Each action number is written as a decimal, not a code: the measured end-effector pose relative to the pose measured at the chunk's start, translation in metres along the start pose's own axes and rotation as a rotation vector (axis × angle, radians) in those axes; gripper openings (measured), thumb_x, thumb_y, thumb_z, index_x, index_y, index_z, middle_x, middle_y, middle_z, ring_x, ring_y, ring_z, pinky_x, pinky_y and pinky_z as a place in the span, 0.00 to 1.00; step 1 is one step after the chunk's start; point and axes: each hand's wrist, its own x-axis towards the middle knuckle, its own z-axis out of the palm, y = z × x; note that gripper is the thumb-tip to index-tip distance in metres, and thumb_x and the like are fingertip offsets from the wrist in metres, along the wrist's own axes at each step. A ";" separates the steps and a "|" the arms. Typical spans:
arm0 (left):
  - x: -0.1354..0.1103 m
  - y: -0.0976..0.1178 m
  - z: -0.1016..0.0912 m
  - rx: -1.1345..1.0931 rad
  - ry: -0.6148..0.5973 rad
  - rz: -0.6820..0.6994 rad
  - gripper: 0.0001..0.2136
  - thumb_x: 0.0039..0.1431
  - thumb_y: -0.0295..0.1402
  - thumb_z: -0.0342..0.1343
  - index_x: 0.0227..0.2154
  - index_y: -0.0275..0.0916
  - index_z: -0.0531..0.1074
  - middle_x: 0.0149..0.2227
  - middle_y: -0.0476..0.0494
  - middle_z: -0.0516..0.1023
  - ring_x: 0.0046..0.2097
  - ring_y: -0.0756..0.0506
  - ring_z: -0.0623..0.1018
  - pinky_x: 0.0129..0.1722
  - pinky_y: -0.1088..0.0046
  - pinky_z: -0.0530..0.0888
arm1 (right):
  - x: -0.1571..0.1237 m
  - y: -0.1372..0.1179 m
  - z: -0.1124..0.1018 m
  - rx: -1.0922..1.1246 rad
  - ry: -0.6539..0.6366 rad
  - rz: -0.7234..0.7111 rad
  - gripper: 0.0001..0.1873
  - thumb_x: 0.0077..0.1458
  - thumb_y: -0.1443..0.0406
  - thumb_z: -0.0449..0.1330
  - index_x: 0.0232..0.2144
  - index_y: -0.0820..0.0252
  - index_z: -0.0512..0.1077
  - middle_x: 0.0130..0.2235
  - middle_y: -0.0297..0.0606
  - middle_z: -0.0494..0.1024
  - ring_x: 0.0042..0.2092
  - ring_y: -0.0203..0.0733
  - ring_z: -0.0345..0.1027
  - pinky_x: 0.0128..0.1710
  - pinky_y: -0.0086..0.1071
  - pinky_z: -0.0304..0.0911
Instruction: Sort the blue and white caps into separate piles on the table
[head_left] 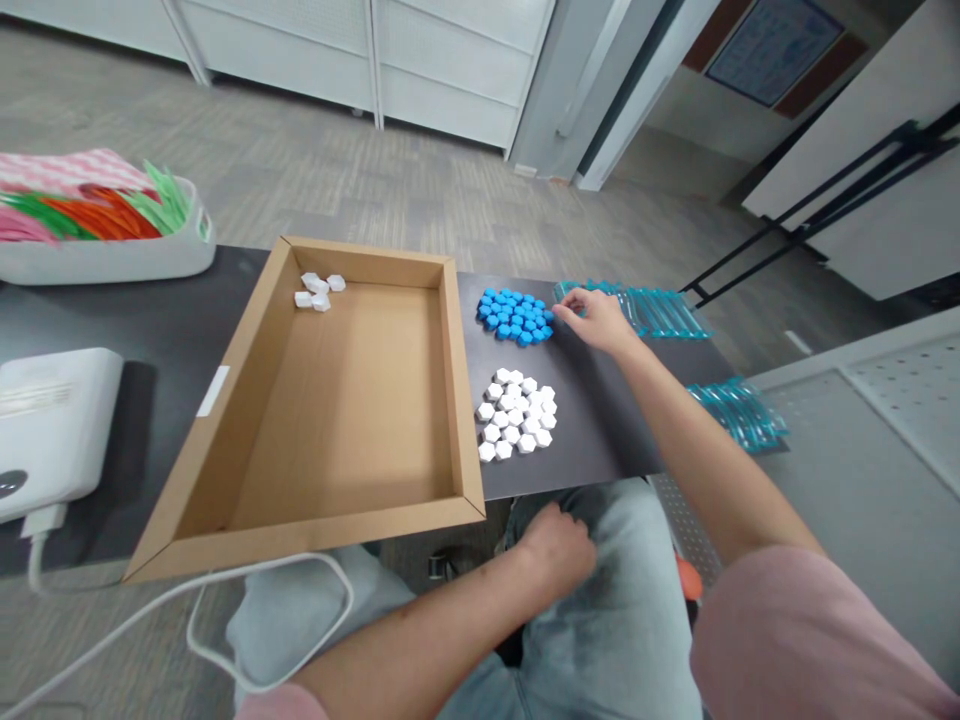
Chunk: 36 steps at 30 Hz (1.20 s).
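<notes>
My right hand (592, 318) reaches over the dark table to the right edge of a cluster of blue hexagonal pieces (516, 315). Its thumb and forefinger are bent with a small gap between their tips, and the thumb tip meets or nearly meets the outermost blue piece. Nearer to me lies a cluster of white hexagonal pieces (517, 415). My left hand (559, 548) rests on my thigh below the table edge, fingers curled in a loose fist. Left of both clusters stands an open cardboard tray (466, 400), with several whitish translucent pieces (319, 290) in its far left corner.
Teal clear plastic items lie in a row (660, 312) behind my right hand, with another bunch (742, 412) beyond my forearm. At left are a white basket (105, 262) of colourful strips and a white device (56, 425). Its white cable (225, 575) runs past the tray's near edge.
</notes>
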 end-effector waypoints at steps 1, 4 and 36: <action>0.000 0.000 -0.001 -0.003 -0.001 0.000 0.14 0.83 0.26 0.56 0.53 0.29 0.89 0.54 0.25 0.90 0.54 0.38 0.90 0.46 0.64 0.70 | 0.000 0.001 -0.002 -0.001 0.012 -0.004 0.12 0.67 0.52 0.70 0.35 0.50 0.78 0.38 0.42 0.89 0.45 0.57 0.82 0.56 0.50 0.73; 0.000 0.001 -0.002 -0.008 -0.013 0.000 0.13 0.82 0.25 0.58 0.54 0.28 0.88 0.56 0.24 0.90 0.57 0.36 0.90 0.47 0.62 0.72 | -0.002 -0.004 -0.012 0.028 0.041 -0.021 0.14 0.68 0.51 0.71 0.34 0.49 0.76 0.36 0.42 0.87 0.44 0.57 0.81 0.53 0.49 0.73; 0.016 -0.002 0.013 0.001 0.139 0.120 0.16 0.73 0.20 0.56 0.42 0.31 0.92 0.39 0.21 0.89 0.34 0.39 0.85 0.41 0.58 0.72 | 0.022 -0.294 0.072 0.383 -0.483 -0.931 0.11 0.76 0.57 0.62 0.53 0.54 0.78 0.51 0.44 0.85 0.50 0.52 0.77 0.52 0.42 0.70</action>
